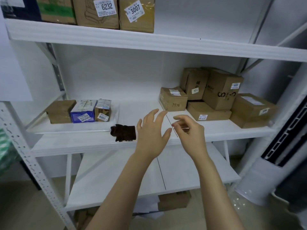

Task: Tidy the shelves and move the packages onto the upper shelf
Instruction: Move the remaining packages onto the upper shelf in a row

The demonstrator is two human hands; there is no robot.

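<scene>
My left hand (152,133) is spread open above the front of the middle shelf (83,143), holding nothing. My right hand (189,130) hovers beside it with fingers loosely curled and empty. Several brown cardboard packages (222,92) are piled at the right of this shelf, the nearest marked 79 (173,101). At the left stand a brown box (60,111), a blue box (83,112) and a small box labelled 6002 (103,110). Boxes labelled 6232 (98,12) and 3007 (137,14) sit on the upper shelf (182,44).
A dark brown cloth (123,132) lies on the middle shelf just left of my left hand. A lower white shelf (116,176) sits below, with a brown box (173,200) and papers under it. A perforated metal upright (31,163) stands at the left; a white cylinder (259,176) at the right.
</scene>
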